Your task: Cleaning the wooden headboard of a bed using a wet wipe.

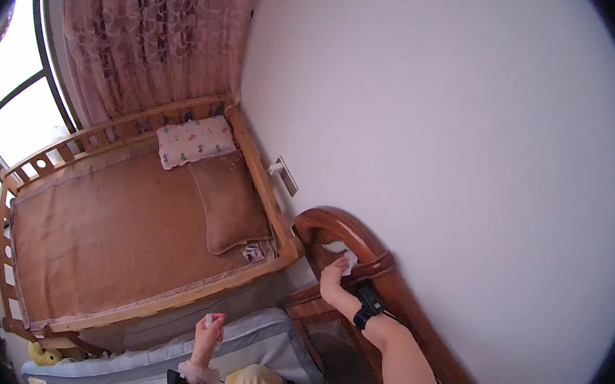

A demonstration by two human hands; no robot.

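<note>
My right hand holds a white tissue or cloth against the dark reddish wooden headboard, beside its oval opening. A black device is strapped round that forearm. Lower and to the left, my left hand is raised over the grey padded edge of a bed rail, its fingers closed on a small white piece, perhaps tissue. A black strap with a device is on the left wrist too.
A wooden-railed small bed stands at the left with a brown mat, a brown pillow and a patterned pillow. A wall socket is above the headboard's left end. Pink curtains hang by the window.
</note>
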